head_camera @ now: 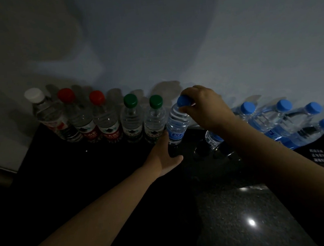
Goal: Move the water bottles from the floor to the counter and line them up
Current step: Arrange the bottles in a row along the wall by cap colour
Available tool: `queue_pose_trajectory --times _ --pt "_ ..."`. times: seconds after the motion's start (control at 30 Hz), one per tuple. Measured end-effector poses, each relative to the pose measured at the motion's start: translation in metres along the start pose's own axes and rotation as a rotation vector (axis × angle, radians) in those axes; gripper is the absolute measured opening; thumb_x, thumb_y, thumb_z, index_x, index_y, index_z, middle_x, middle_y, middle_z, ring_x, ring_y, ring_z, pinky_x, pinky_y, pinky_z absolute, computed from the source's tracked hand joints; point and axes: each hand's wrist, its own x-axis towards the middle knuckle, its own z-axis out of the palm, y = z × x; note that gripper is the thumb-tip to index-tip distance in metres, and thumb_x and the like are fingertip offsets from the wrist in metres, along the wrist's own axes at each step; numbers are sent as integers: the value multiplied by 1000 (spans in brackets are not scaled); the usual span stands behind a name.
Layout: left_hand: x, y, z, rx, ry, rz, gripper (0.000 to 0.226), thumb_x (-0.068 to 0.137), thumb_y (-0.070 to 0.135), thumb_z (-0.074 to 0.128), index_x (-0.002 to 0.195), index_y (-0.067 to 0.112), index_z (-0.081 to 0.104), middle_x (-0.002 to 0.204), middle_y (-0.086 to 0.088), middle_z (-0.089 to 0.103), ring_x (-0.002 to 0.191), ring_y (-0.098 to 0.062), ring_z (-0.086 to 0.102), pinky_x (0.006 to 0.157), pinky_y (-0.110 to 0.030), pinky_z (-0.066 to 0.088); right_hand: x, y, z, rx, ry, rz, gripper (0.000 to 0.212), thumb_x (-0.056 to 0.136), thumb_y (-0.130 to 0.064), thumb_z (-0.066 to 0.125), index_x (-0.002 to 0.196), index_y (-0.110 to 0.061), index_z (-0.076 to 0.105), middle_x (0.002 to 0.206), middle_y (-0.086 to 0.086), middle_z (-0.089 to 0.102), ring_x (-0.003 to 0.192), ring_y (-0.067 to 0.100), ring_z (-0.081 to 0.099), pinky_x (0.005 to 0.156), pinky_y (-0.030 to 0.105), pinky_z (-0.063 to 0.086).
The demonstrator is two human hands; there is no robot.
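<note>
Blue-capped bottle (pixel 177 122) is sitting on the counter (pixel 233 210), next to the green-capped bottles (pixel 153 121) in the wall row. I'm seeing the right hand (pixel 205 107) pinching its cap and the left hand (pixel 165 154), fingers straight, steadying its base. Lining-up step; next, I'm guessing, nudging it flush and letting go.

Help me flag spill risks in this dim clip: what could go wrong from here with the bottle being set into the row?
1. The right hand holds the blue-capped bottle only by its cap; it could swing or slip.
2. The left hand sits at its base, close to the nearest green-capped bottle; a nudge might topple the tightly packed row.
3. Dim light makes the dark counter hard to judge.
</note>
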Motion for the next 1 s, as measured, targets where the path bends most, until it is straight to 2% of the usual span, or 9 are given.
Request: queue_pose_trajectory --times 0.13,0.53,0.67,0.87,1.0 --pt "-1 -2 -1 -11 -6 -1 107 74 40 70 152 31 -3 161 6 -1 147 -21 14 114 -46 31 1 0 1 4 -1 -1 36 88 -21 65 121 -7 57 116 13 59 102 27 58 91 40 49" --pt "-5 3 -4 -4 3 0 102 77 33 70 151 33 -1 161 5 4 146 -22 17 113 -46 32 1 5 4 9 22 -13 34 85 -21 68 115 -7 60 111 14 62 97 27 59 88 43 50" --pt "-12 7 -6 4 13 18 98 81 28 69 152 26 1 161 1 7 146 -21 17 115 -44 30 -2 7 3 13 25 -4 35 85 -20 68 116 -6 59 113 15 62 99 28 60 88 43 51" --pt "-24 3 -10 21 0 28 92 82 28 71 152 25 12 159 -2 18 144 -23 24 113 -43 33 -9 10 0 5 11 27 46 86 -24 68 127 -8 54 119 13 62 103 27 60 90 43 51" --pt "-31 6 -11 15 -16 42 91 81 28 72 152 22 15 159 -3 20 143 -23 26 113 -44 34 -21 16 -9 25 26 74 53 86 -28 68 133 -13 50 122 8 61 102 19 62 91 36 52"
